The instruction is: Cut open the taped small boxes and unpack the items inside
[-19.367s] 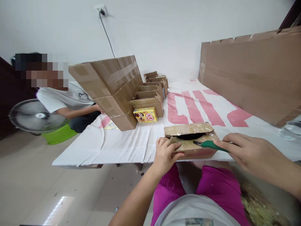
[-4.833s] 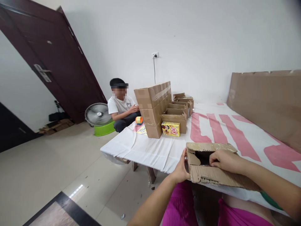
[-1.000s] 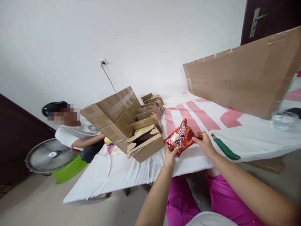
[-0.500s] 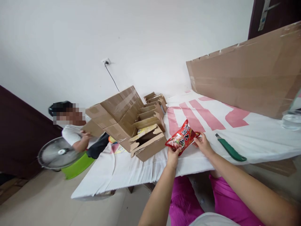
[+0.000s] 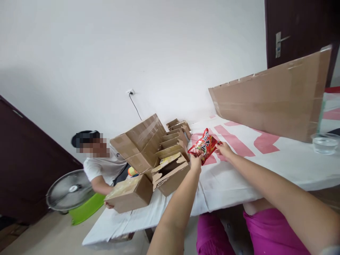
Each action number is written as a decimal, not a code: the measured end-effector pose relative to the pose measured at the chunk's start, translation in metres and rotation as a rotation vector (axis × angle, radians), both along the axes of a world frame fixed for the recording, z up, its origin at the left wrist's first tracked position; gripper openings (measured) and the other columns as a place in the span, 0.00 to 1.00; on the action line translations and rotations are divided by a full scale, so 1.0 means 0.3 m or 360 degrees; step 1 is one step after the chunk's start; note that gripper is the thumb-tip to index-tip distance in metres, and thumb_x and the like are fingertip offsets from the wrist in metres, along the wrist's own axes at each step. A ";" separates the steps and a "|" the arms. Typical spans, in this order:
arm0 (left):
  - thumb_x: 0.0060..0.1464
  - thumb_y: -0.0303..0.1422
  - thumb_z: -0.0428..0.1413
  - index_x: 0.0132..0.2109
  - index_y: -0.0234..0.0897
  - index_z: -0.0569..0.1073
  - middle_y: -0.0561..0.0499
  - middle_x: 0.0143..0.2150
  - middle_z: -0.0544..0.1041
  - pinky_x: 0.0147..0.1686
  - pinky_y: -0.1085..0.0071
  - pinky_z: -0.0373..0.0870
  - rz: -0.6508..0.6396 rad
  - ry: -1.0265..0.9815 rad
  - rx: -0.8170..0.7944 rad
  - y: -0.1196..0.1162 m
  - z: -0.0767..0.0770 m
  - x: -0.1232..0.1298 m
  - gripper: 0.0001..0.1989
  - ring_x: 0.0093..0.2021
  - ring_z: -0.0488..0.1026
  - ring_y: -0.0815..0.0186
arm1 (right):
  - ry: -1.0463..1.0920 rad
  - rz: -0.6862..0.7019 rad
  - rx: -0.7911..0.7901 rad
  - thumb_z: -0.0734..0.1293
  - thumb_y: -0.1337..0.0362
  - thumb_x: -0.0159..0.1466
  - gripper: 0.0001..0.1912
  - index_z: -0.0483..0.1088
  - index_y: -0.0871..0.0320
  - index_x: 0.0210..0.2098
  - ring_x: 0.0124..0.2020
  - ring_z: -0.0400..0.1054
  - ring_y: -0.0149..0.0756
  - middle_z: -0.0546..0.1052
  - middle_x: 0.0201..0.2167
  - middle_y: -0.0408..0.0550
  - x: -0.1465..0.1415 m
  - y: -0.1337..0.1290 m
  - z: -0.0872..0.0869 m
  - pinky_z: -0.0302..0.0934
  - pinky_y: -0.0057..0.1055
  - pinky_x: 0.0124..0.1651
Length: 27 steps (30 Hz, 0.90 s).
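A red snack packet (image 5: 204,146) with large dark and white lettering hangs over the table's near part, tilted. My left hand (image 5: 197,161) grips its lower left edge, the thumb on the front. At its right corner, my right hand (image 5: 223,149) pinches the packet with closed fingers. Just left of my left hand stands an open cardboard box (image 5: 172,177), its flaps up. Behind that box runs a row of open cardboard compartments (image 5: 174,140).
A co-worker (image 5: 102,170) at the left holds a taped cardboard box (image 5: 130,194) on the table edge. A tall cardboard panel (image 5: 268,97) stands at the right. Near it is a clear bowl (image 5: 325,144). A fan (image 5: 71,189) and green stool (image 5: 87,209) are at the left.
My hands have carried the packet slightly away from me, above the cloth. The co-worker has brought a box onto the table's left end. The green-handled cutter is out of sight now.
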<state>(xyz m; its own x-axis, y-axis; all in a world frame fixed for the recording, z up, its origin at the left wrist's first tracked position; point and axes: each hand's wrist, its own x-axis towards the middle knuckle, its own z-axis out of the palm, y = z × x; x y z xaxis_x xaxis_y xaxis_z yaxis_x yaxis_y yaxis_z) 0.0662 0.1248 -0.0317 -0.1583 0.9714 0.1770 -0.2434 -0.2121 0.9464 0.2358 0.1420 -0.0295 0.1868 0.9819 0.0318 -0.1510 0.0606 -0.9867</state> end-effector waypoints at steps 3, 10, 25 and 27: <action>0.33 0.28 0.69 0.45 0.35 0.68 0.42 0.43 0.78 0.51 0.54 0.70 -0.0010 -0.0073 -0.0031 0.037 0.028 0.016 0.29 0.45 0.77 0.55 | -0.0083 -0.0049 -0.0025 0.65 0.59 0.66 0.12 0.69 0.62 0.43 0.27 0.68 0.26 0.73 0.33 0.43 0.009 0.032 0.032 0.66 0.26 0.28; 0.30 0.31 0.69 0.41 0.35 0.70 0.48 0.38 0.78 0.47 0.60 0.72 -0.0142 -0.0175 -0.0039 -0.111 -0.032 0.014 0.27 0.41 0.78 0.59 | -0.0226 -0.0218 0.0031 0.61 0.70 0.62 0.15 0.62 0.58 0.49 0.23 0.68 0.28 0.73 0.28 0.41 -0.013 -0.037 -0.070 0.61 0.24 0.24; 0.32 0.40 0.66 0.37 0.34 0.70 0.47 0.36 0.77 0.44 0.59 0.72 0.0524 0.0500 -0.0148 -0.510 -0.215 -0.621 0.24 0.39 0.76 0.55 | -0.1154 0.0095 0.0115 0.63 0.68 0.60 0.05 0.69 0.54 0.35 0.35 0.69 0.35 0.77 0.34 0.45 -0.059 -0.176 -0.301 0.55 0.28 0.36; 0.35 0.40 0.65 0.42 0.36 0.69 0.46 0.41 0.76 0.49 0.58 0.69 0.0708 0.0590 -0.0128 -0.512 -0.214 -0.685 0.26 0.45 0.74 0.55 | -0.1228 0.0118 0.0124 0.62 0.68 0.60 0.05 0.69 0.55 0.35 0.36 0.69 0.35 0.77 0.34 0.45 -0.059 -0.172 -0.301 0.55 0.28 0.36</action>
<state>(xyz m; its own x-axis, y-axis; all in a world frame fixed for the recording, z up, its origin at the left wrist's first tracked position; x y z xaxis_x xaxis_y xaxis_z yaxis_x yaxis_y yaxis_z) -0.1393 -0.0287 -0.0959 -0.4957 0.8384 0.2268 0.2034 -0.1418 0.9688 0.2182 0.0905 -0.1198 0.0174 0.9805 0.1955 0.5701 0.1509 -0.8076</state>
